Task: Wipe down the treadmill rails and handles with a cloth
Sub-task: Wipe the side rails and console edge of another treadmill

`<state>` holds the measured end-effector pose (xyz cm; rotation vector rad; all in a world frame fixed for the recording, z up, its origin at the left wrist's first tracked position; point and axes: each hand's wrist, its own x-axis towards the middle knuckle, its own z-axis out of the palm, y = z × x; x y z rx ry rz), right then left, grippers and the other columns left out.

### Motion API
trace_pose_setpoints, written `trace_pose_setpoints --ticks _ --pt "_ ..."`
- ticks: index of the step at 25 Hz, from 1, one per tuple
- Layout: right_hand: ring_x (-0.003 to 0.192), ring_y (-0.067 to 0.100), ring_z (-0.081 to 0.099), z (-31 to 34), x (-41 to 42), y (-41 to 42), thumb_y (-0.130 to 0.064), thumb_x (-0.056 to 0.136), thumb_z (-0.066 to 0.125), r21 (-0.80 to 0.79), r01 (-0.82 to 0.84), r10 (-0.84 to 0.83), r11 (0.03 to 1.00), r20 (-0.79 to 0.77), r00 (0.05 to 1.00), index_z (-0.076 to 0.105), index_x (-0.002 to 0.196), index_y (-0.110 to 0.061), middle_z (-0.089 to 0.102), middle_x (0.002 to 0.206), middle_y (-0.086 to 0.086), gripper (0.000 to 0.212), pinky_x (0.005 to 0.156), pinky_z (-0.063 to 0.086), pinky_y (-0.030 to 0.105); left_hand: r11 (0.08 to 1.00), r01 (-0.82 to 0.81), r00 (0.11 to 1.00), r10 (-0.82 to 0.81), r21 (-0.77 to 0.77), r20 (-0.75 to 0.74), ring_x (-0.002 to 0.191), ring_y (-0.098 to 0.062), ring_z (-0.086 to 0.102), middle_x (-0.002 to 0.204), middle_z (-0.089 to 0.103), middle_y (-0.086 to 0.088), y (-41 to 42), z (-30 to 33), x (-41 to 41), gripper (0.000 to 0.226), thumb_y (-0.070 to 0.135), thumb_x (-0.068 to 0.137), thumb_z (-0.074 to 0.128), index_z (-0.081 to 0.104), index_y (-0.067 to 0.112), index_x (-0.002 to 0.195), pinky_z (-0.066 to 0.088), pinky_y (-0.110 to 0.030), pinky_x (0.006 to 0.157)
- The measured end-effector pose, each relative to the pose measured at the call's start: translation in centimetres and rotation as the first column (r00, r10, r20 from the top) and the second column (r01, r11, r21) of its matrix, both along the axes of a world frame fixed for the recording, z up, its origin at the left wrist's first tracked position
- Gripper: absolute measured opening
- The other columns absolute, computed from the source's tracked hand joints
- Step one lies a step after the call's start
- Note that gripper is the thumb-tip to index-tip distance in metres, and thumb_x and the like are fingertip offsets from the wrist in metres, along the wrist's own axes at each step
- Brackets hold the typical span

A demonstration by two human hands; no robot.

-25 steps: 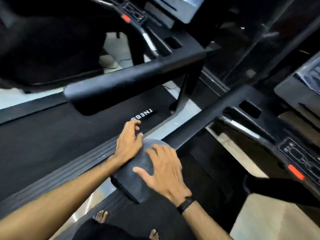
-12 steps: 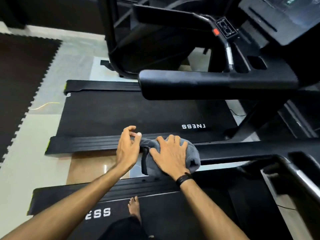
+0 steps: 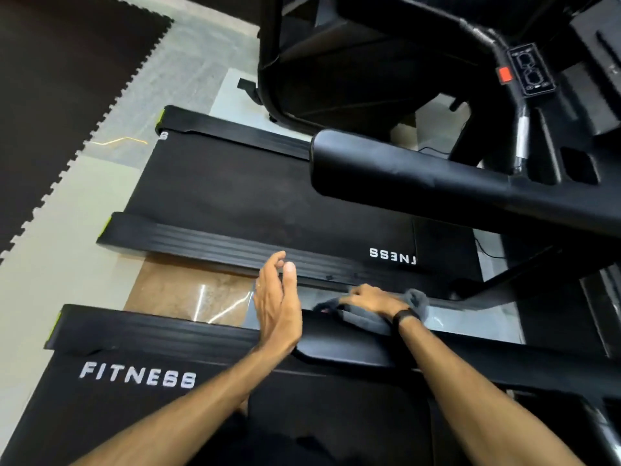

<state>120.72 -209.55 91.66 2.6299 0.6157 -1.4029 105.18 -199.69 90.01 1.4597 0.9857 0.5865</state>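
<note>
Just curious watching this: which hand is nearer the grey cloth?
Right. The right hand rests on the grey cloth, gripping it on the handrail; the left hand is open beside it, apart.

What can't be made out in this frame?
Head view only:
- Cloth: mostly under the right hand; its extent is hidden.
- Handrail under the cloth: covered, cleanliness unclear.
- Left hand: motion-blurred fingertips.
- Control panel: labels too small and blurred.

Grey cloth [image 3: 364,317]: crumpled, draped over the end of the near black handrail [image 3: 339,344], partly hidden. Handrail: padded, rounded end, runs rightward. Second handrail [image 3: 403,179]: thick, black, on the neighbouring treadmill, bare. Ribbed black side rail [image 3: 201,243] lies flat along the belt edge.
</note>
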Motion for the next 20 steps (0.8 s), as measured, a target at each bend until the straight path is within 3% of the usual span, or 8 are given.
trace_pose_setpoints --ticks 2,4,7,10,13,16,18,20 --pt "0.118 0.028 0.060 -0.3 -2.6 4.0 -0.078 0.070 0.051 0.064 -0.093 0.097 0.994 -0.053 0.994 0.070 0.107 -0.027 0.069 0.119 0.004 0.066 0.098 0.045 0.042 0.997 -0.071 0.997 0.071 -0.003 0.003 0.119 -0.004 0.047 0.124 0.052 0.020 0.1 -0.2 -0.1 0.062 0.060 0.092 0.024 0.049 0.022 0.135 0.034 -0.044 0.110" --pt "0.110 0.026 0.061 0.4 -5.8 4.9 -0.064 0.086 0.049 0.227 -0.241 0.216 0.944 0.131 0.968 0.064 0.107 -0.031 0.070 0.112 0.003 0.042 0.085 0.043 0.039 0.991 -0.135 0.990 0.135 -0.007 0.027 0.121 -0.006 0.048 0.132 0.053 0.010 0.1 -0.4 -0.2 0.060 0.057 0.094 0.025 0.049 0.019 0.135 0.034 -0.047 0.110" --pt "0.090 0.021 0.054 4.8 -8.7 -0.8 -0.058 0.087 0.047 0.406 -0.419 0.202 0.812 0.477 0.855 0.052 0.127 -0.047 0.058 0.091 -0.004 0.041 0.076 0.040 0.040 0.981 -0.190 0.978 0.192 -0.037 0.081 0.123 -0.008 0.050 0.133 0.054 0.004 0.0 -0.9 -0.2 0.058 0.053 0.095 0.028 0.048 0.016 0.134 0.036 -0.046 0.110" --pt "0.082 0.020 0.057 5.5 -5.7 -9.1 -0.058 0.081 0.050 0.429 -0.397 0.155 0.811 0.498 0.853 0.057 0.127 -0.048 0.055 0.083 -0.006 0.047 0.074 0.043 0.038 0.985 -0.170 0.983 0.170 -0.014 0.067 0.124 -0.011 0.050 0.132 0.054 0.006 0.1 -1.0 -0.3 0.053 0.051 0.097 0.028 0.047 0.018 0.134 0.036 -0.049 0.109" --pt "0.095 0.025 0.067 4.1 2.5 -11.8 -0.061 0.080 0.056 0.186 -0.118 0.049 0.975 0.337 0.940 0.072 0.103 -0.035 0.071 0.093 -0.003 0.039 0.078 0.050 0.036 0.985 -0.161 0.987 0.159 0.064 0.030 0.118 0.002 0.046 0.121 0.050 0.029 -0.2 -0.5 -0.2 0.050 0.050 0.098 0.025 0.045 0.024 0.135 0.034 -0.051 0.110" --pt "0.100 0.031 0.068 -0.6 6.6 -8.8 -0.089 0.056 0.049 0.040 -0.041 0.039 0.998 0.055 0.998 0.063 0.074 -0.022 0.068 0.088 -0.002 0.071 0.079 0.049 0.035 0.979 -0.173 0.985 0.171 0.105 0.023 0.114 0.011 0.046 0.115 0.048 0.039 0.1 -0.1 0.0 0.048 0.047 0.098 0.025 0.045 0.023 0.135 0.032 -0.053 0.112" --pt "0.110 0.033 0.064 -2.5 4.5 -3.8 -0.077 0.076 0.046 0.048 -0.125 0.129 0.991 -0.090 0.988 0.048 0.071 -0.018 0.063 0.100 0.011 0.060 0.076 0.039 0.031 0.978 -0.159 0.987 0.158 0.137 0.018 0.109 0.015 0.047 0.111 0.049 0.039 0.1 0.1 0.1 0.044 0.042 0.100 0.026 0.046 0.023 0.134 0.033 -0.053 0.111" --pt "0.108 0.028 0.060 -2.3 0.6 0.8 -0.058 0.093 0.051 0.131 -0.130 0.143 0.983 -0.098 0.985 0.053 0.085 -0.014 0.064 0.114 0.013 0.045 0.078 0.034 0.031 0.973 -0.167 0.986 0.163 0.160 0.037 0.111 0.011 0.048 0.119 0.051 0.028 -0.1 0.0 0.2 0.042 0.041 0.100 0.027 0.046 0.024 0.133 0.036 -0.048 0.110"
